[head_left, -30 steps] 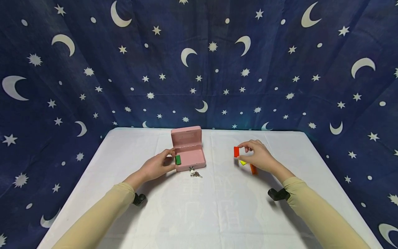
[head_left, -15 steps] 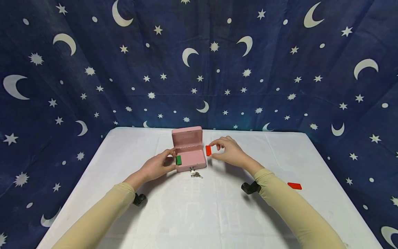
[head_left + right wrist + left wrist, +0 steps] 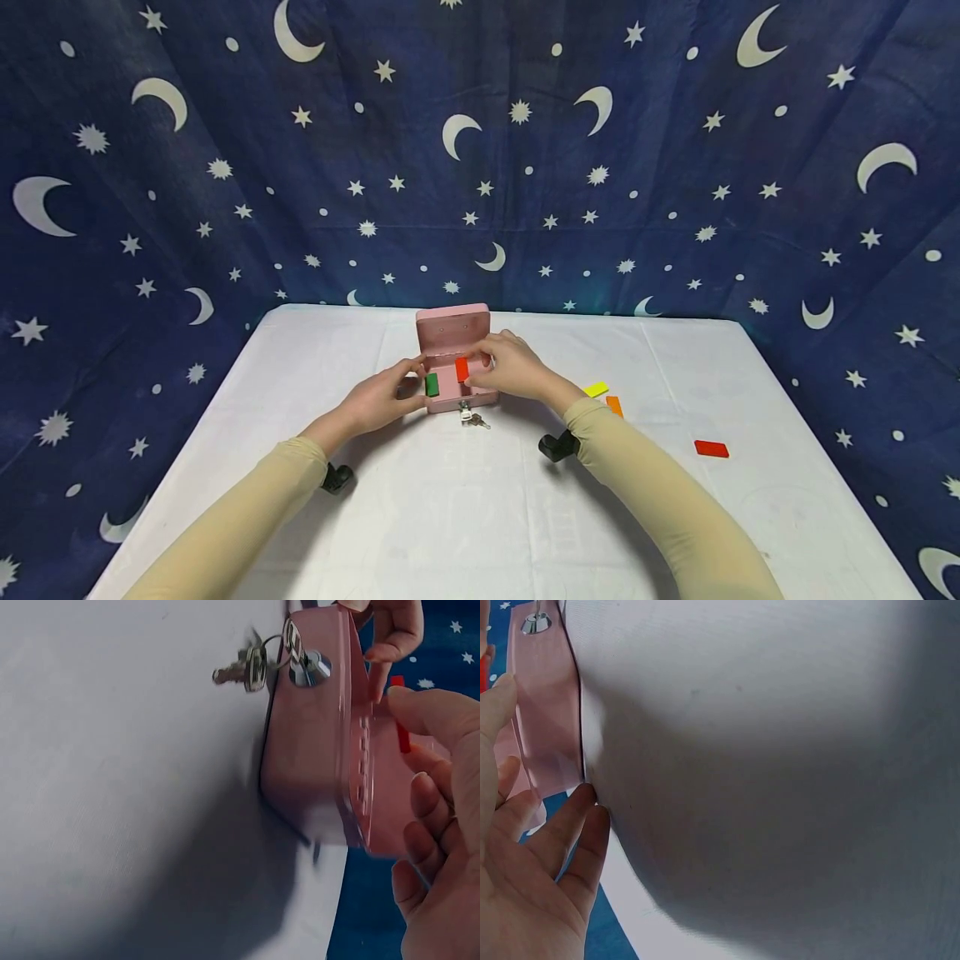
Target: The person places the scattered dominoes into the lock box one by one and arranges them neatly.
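A pink metal cash box [image 3: 452, 403] stands with its lid [image 3: 453, 329] raised on the white table. My left hand [image 3: 378, 400] holds the box's left end, thumb toward the front and fingers toward the back. Inside, at that end, is a green block [image 3: 432, 384]. My right hand [image 3: 513, 367] pinches a flat red block [image 3: 462, 369] between thumb and fingertips over the box's interior; the right wrist view shows this red block [image 3: 400, 716] edge-on. Keys [image 3: 251, 667] hang on a ring from the lock [image 3: 310, 669] in the front wall.
To the right of the box lie a yellow block [image 3: 596, 389] and an orange block [image 3: 614, 406], partly behind the right sleeve. Farther right is another red block [image 3: 712, 449]. A dark blue cloth [image 3: 480, 167] with moons and stars hangs behind the table.
My right hand has carried the red block leftward from beside the yellow and orange blocks to over the open box. My left hand stays at the box.
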`<act>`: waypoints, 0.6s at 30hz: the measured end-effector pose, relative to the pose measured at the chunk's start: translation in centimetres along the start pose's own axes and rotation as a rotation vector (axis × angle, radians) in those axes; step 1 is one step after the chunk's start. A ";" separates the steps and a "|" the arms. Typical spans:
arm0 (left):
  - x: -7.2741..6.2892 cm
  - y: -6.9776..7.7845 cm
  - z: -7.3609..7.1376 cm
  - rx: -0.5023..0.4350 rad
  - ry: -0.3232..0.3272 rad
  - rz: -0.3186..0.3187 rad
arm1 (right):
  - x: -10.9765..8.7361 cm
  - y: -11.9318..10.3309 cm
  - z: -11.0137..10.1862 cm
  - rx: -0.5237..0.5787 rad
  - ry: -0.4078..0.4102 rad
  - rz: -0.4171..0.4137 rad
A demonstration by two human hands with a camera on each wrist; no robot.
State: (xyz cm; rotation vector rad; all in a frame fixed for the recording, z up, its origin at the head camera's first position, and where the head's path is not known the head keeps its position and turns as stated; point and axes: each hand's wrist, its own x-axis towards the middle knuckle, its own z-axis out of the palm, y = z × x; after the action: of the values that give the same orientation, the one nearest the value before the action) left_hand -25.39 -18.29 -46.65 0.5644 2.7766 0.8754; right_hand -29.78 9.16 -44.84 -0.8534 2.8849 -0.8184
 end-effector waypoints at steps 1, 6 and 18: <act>0.0 0.0 0.0 -0.001 0.000 -0.002 | 0.2 -0.2 0.2 -0.016 -0.013 0.001; 0.1 0.0 0.0 -0.003 0.001 -0.008 | 1.4 -1.1 1.0 -0.066 -0.086 0.009; -0.1 -0.1 0.0 -0.004 0.000 -0.011 | 2.8 -2.3 2.6 -0.205 -0.144 -0.052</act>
State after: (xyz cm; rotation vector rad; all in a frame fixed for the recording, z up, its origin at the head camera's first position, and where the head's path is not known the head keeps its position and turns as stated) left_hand -25.34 -18.37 -46.67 0.5475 2.7741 0.8785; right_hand -30.61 4.84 -45.58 -0.9647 2.8636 -0.4473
